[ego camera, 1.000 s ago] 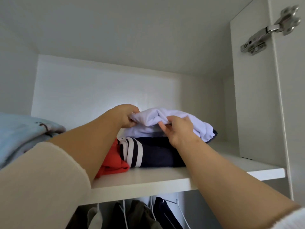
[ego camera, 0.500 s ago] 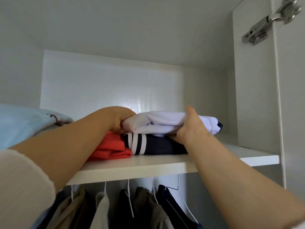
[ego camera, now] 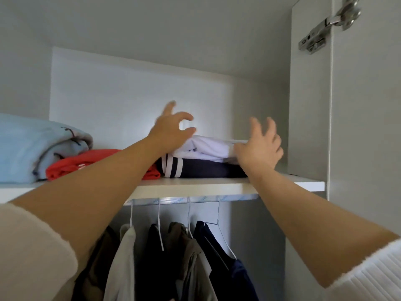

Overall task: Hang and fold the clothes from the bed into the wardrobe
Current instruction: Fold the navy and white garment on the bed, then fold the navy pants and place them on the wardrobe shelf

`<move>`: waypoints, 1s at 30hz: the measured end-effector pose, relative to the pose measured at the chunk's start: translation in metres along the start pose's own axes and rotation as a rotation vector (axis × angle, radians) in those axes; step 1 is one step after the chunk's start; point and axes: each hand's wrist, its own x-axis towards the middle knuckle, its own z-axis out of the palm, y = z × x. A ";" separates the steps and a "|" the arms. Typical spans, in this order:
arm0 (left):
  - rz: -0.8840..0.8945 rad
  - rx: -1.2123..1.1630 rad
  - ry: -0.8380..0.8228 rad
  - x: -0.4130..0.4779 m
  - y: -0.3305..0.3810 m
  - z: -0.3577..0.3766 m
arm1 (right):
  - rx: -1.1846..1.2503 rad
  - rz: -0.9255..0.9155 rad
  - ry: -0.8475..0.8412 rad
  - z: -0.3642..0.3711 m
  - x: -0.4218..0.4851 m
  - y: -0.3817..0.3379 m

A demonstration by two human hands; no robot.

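We are at the stacking step: the folded white garment (ego camera: 208,148) lies on the navy striped garment (ego camera: 206,171) toward the right end of the wardrobe shelf (ego camera: 195,187), near its front edge. Our left hand (ego camera: 171,133) hovers over its left end and our right hand (ego camera: 260,148) is beside its right end, with the fingers (ego camera: 168,108) of both spread, gripping nothing. The next move, we judge, calls for drawing back without dragging the folded white garment.
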 end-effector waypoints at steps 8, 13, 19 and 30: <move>-0.060 0.535 -0.157 -0.038 -0.001 0.011 | -0.253 -0.156 -0.572 -0.003 -0.015 0.008; -0.039 0.759 -0.358 -0.040 0.012 0.020 | -0.224 -0.164 -0.607 -0.010 -0.023 0.007; -0.085 0.566 -0.426 -0.060 0.013 0.015 | -0.245 -0.202 -0.482 -0.025 -0.062 0.017; 0.114 -0.200 -0.160 -0.178 0.053 0.009 | 0.452 0.225 -0.457 -0.107 -0.167 0.012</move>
